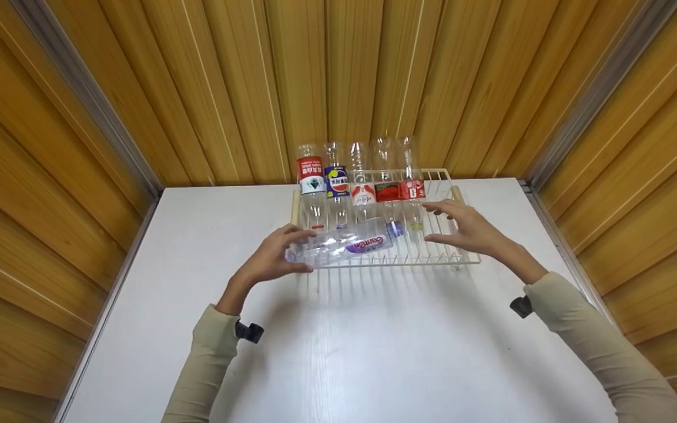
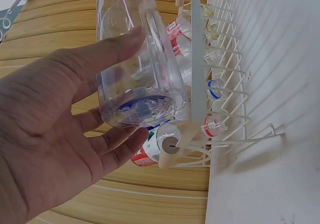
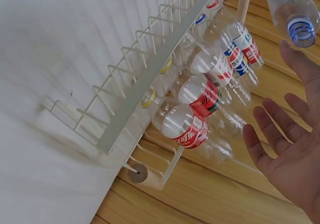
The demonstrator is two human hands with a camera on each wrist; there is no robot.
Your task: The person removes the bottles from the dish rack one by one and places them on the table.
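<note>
My left hand (image 1: 272,252) holds a clear plastic bottle (image 1: 338,245), thumb and fingers around its base end, over the front of a white wire rack (image 1: 385,265). The bottle lies sideways, with a purple-and-red label and its uncapped blue neck (image 3: 301,31) towards the right. My right hand (image 1: 469,228) is spread by the rack's right side, fingers relaxed and nothing in them; in the right wrist view its thumb comes near that neck. Several empty bottles stand neck down, leaning back in the rack, among them a red-and-white labelled one (image 1: 311,176) and a red-labelled one (image 1: 412,189).
The rack has wooden end bars (image 3: 145,175) and stands on a white table (image 1: 327,352) near its back edge. Wood-panelled walls (image 1: 350,70) rise behind and on both sides. Bare wire slots lie at the rack's right end.
</note>
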